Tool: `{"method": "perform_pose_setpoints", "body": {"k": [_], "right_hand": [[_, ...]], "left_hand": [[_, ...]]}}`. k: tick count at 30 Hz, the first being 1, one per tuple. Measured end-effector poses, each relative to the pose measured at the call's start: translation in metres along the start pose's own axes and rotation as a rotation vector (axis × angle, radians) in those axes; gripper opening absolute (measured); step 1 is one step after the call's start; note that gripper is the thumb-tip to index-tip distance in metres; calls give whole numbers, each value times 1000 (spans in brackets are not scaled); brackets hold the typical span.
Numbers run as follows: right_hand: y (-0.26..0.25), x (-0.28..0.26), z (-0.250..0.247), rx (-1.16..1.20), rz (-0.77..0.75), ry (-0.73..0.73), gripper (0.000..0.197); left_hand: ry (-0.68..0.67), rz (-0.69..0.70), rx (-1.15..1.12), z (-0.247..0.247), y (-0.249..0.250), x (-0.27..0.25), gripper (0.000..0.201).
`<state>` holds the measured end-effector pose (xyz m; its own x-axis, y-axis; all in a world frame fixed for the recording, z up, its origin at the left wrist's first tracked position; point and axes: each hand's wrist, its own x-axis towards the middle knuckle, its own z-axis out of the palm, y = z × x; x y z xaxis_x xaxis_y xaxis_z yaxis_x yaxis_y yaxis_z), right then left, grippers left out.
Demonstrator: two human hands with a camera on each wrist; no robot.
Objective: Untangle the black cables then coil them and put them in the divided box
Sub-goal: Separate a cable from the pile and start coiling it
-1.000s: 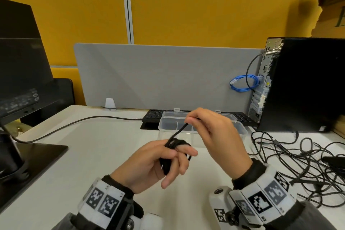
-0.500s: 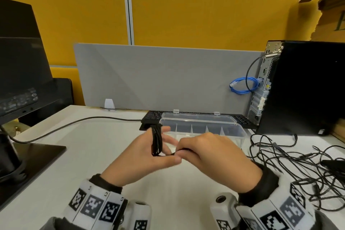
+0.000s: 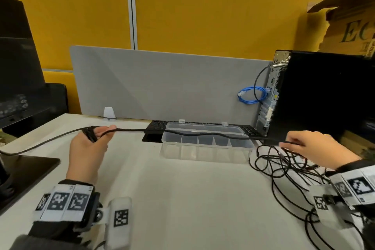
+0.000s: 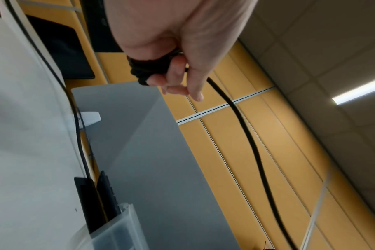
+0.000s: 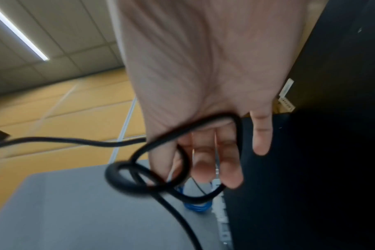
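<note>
A black cable (image 3: pixel 203 134) is stretched above the open divided box (image 3: pixel 207 149), its wound end gripped by the curled left hand (image 3: pixel 89 148) and its far length pinched by the right hand (image 3: pixel 318 148) over the tangled cables (image 3: pixel 284 166) on the desk (image 3: pixel 182 199).

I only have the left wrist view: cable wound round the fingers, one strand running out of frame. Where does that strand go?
Observer: The black cable spans above the divided box to the right hand, which pinches it near the computer tower.
Operator: Anything in the box yet?
Observer: In the head view no cable shows in its compartments, and its lid is open.
Operator: How much is there to sort out after this one?
Observer: A tangled pile of thin black cables lies on the desk just below the right hand.
</note>
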<state>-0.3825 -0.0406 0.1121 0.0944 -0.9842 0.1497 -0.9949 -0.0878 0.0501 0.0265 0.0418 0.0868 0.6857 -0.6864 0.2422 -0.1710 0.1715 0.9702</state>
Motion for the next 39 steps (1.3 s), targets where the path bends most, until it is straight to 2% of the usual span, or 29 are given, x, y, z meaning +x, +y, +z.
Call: {"method": "perform_pose_setpoints", "body": {"k": [3, 8, 9, 11, 12, 14, 16, 18, 19, 20, 21, 22, 25, 27, 31, 33, 34, 35, 36, 37, 39], "right_hand": [[9, 2, 1, -14, 108, 59, 26], [-2, -3, -2, 181, 123, 307, 35], [-6, -4, -4, 184, 122, 311, 36], [-17, -6, -10, 136, 120, 263, 41], [-27, -8, -14, 121, 89, 230, 51], [-57, -16, -22, 253, -91, 213, 72], [-101, -33, -26, 422, -336, 143, 75], [-144, -47, -20, 452, -537, -10, 60], [-159, -48, -14, 484, -619, -45, 45], [-168, -48, -8, 558, -665, -52, 27], [-172, -45, -4, 648, -675, -26, 19], [-172, -42, -3, 703, -668, 41, 20], [-165, -33, -5, 786, -573, 320, 16], [-163, -29, -7, 867, -547, 391, 18], [-164, -25, 1, 839, -514, 380, 30], [-166, -26, 7, 733, -523, 309, 36], [-168, -27, 11, 644, -538, 248, 36], [-171, -29, 15, 551, -557, 174, 35], [-175, -32, 18, 487, -584, 84, 34], [-180, -36, 20, 459, -622, -1, 34], [-187, -42, 21, 466, -694, -144, 34]], "left_hand": [[7, -37, 7, 4, -4, -1, 15], [-3, -90, 20, 5, -10, 1, 10], [-30, -89, 30, 5, -11, 1, 4], [-127, -66, 70, 8, -15, 1, 9], [-189, -56, 94, 11, -17, 0, 12], [-291, -29, 113, 19, -18, -6, 14], [-368, -4, 102, 27, -20, -11, 15], [-414, 9, 73, 32, -21, -15, 14], [-434, 8, 46, 34, -21, -16, 13], [-453, 8, 22, 35, -21, -18, 12], [-480, 9, 11, 36, -20, -19, 14], [-521, 18, 12, 36, -19, -22, 18], [-781, 20, -2, 36, -10, -36, 30], [-1032, 3, -54, 34, -4, -46, 33], [-1399, -75, -251, 27, 1, -50, 25], [-1545, -63, -386, 27, -2, -50, 28], [-1577, -59, -484, 28, -3, -51, 29], [-1567, -73, -589, 30, -3, -52, 31], [-1482, -103, -667, 32, -1, -53, 38], [-1354, -115, -715, 35, 2, -54, 46], [-1019, -132, -796, 39, 4, -51, 40]]}}
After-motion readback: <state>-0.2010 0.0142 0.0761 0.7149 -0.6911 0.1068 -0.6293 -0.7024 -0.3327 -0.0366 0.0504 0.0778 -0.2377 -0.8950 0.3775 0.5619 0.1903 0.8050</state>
